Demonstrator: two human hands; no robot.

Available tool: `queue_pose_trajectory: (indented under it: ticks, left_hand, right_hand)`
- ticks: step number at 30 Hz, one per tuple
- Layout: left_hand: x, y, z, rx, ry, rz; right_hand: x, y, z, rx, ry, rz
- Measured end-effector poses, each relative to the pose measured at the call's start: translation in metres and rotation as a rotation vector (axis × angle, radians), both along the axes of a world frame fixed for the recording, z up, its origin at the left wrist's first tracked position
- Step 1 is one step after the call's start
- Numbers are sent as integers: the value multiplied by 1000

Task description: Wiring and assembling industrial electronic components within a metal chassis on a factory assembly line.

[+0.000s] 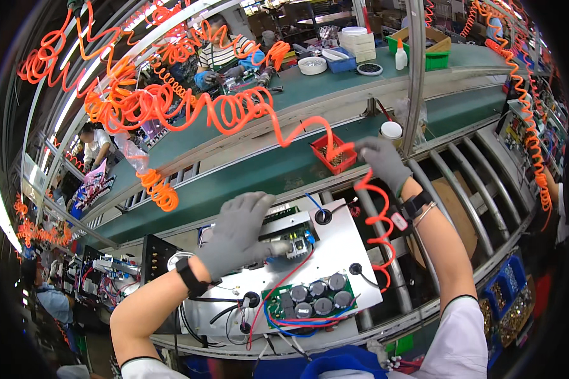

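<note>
My left hand [237, 237], in a grey glove, rests with fingers stretched over a circuit board [297, 235] with a silver metal bar. Its thumb lies against the board's parts. The board sits on a white metal panel [335, 252], which also carries a green board with several round capacitors [322, 297] and red, blue and black wires. Farther right, my gloved right hand [385, 163] is closed round an orange coiled hose [316, 123]. The hose comes from the upper left and shows again below the hand as a red coil. A red bin of small metal parts [332, 156] stands just left of my right fingers.
Metal rollers [474, 165] run under and right of the panel. Beyond lies a green bench [259, 161], with an upright metal post [415, 82]. A black-framed unit [158, 259] stands left. Blue parts bins [506, 284] are at lower right. Co-workers sit across and left.
</note>
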State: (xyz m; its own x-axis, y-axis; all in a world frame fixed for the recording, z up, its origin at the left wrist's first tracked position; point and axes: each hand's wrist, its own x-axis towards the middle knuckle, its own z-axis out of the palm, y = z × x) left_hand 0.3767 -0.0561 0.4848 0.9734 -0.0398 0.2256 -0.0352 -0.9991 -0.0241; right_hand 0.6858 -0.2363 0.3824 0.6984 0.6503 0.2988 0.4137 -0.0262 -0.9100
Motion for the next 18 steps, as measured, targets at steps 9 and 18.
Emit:
queue_pose_trajectory:
  ticks: [9, 18]
  left_hand:
    - [16, 4, -19, -128, 164, 87]
    - [19, 6, -21, -201, 181, 152]
  right_hand:
    - [-22, 66, -48, -531, -395, 198]
    - [-65, 77, 4, -927, -593, 375]
